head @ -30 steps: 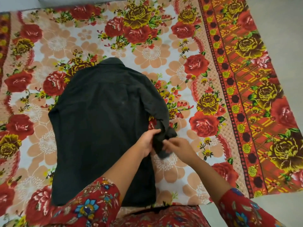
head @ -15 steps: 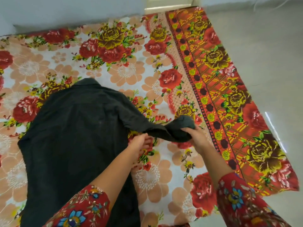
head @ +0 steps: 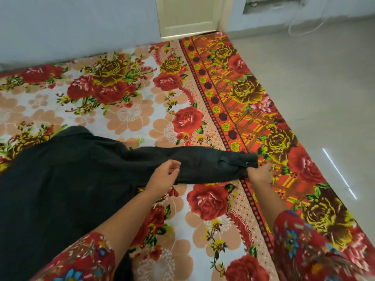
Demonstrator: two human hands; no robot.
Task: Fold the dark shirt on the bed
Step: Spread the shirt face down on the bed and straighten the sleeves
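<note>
Nearest to me I see my two red flowered sleeves (head: 85, 258) at the bottom edge, one on each forearm. The forearms reach forward over the bed (head: 125, 116), which is covered with a sheet printed in big red, yellow and peach flowers and edged on the right with a red and orange border.

My left hand (head: 165, 175) lies at the near edge of the shirt sleeve (head: 203, 163), about halfway along it. Its fingers (head: 174, 163) are curled loosely and a little apart, resting on the cloth; I cannot tell whether they pinch any of it. My right hand (head: 260, 175) is at the cuff (head: 246, 164), and its fingers are closed on the cuff's lower edge. A small button shows on the cuff just above that hand.

The dark shirt (head: 60, 189) lies flat on the left part of the bed, its body running out of the picture to the left and bottom. Its one visible sleeve is drawn straight out to the right, across the flowers and onto the border. The collar (head: 75, 130) points away from me.

Beyond the bed is a pale blue wall (head: 77, 23) with a cream door (head: 188, 15) in it. To the right lies a shiny grey floor (head: 316, 88), with a white cable (head: 300, 27) trailing along the base of the wall.
</note>
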